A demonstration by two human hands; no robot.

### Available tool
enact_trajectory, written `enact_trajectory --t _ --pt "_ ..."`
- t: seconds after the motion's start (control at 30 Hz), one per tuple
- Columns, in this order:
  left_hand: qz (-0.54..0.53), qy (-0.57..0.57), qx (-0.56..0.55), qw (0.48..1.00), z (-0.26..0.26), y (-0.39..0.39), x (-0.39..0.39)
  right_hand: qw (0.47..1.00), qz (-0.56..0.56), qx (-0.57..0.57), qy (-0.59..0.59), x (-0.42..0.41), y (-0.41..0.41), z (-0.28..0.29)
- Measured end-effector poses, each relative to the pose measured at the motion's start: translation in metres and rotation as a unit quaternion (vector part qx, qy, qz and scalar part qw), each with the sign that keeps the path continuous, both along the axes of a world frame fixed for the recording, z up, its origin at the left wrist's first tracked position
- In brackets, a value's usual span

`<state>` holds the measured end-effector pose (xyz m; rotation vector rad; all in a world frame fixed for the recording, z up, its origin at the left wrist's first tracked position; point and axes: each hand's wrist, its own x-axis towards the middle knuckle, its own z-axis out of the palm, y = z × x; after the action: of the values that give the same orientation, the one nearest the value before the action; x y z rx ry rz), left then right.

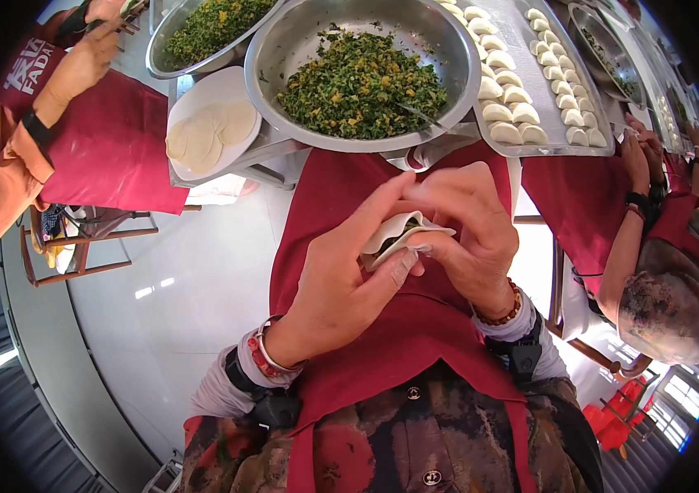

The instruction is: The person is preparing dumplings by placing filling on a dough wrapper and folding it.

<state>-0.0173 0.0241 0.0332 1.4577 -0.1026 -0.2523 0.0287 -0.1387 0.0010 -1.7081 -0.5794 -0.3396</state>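
Above my apron, my left hand (343, 283) and my right hand (475, 240) hold a partly folded dumpling wrapper (386, 237) between them. Dark green filling shows in its open top, and both thumbs press its near edge. Beyond my hands stands a large steel bowl (361, 145) with chopped green and yellow filling (361, 86); a metal utensil (426, 117) leans in it at the right. Round dough wrappers (207, 135) lie overlapping on a white plate (186, 105) to the bowl's left. Folded dumplings (512, 95) stand in rows on a metal tray (546, 126) at the right.
A second steel bowl of filling (220, 28) is at the upper left. A co-worker's hand (81, 65) is beside it, holding something partly cut off. Another co-worker (651, 296) works at the right, near a further bowl (608, 55). A wooden chair (84, 259) stands at the left.
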Motion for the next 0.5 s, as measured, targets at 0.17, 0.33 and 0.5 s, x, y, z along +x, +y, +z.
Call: enact_trajectory --t 0.17,0.33,0.5 --pt "-0.042 0.102 -0.062 0.992 -0.004 0.005 0.000 0.994 -0.009 -0.056 -0.088 -0.001 -0.006 -0.004" --pt "-0.017 0.148 -0.117 0.982 -0.001 0.004 -0.002 0.999 0.009 0.029 0.018 -0.007 -0.002 -0.002" --pt "0.008 0.082 -0.093 0.992 -0.002 -0.001 -0.005 0.999 0.013 0.031 0.009 -0.005 -0.004 -0.010"
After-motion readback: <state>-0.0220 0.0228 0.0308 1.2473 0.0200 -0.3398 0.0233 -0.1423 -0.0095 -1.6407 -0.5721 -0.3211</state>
